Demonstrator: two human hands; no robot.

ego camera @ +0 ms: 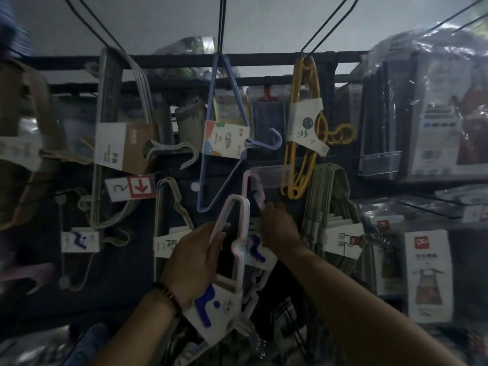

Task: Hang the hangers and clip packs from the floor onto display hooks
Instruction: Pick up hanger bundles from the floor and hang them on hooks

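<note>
My left hand (194, 256) grips a pack of pink hangers (239, 233) with a white card sleeve bearing blue marks (211, 310), held upright in front of the display. My right hand (280, 225) reaches to a second pink hanger pack (253, 186) at the display hook just under a clear price strip (269, 171); its fingers curl by the pack's edge, and whether they grip it is not plain. The scene is dim and blurred.
Other packs hang on the black rack: grey hangers (108, 128) at left, a blue hanger pack (227, 138) in the middle, yellow hangers (303, 128), grey-green hangers (324, 207). Bagged goods (435, 114) fill the right shelves. More items lie low by my arms.
</note>
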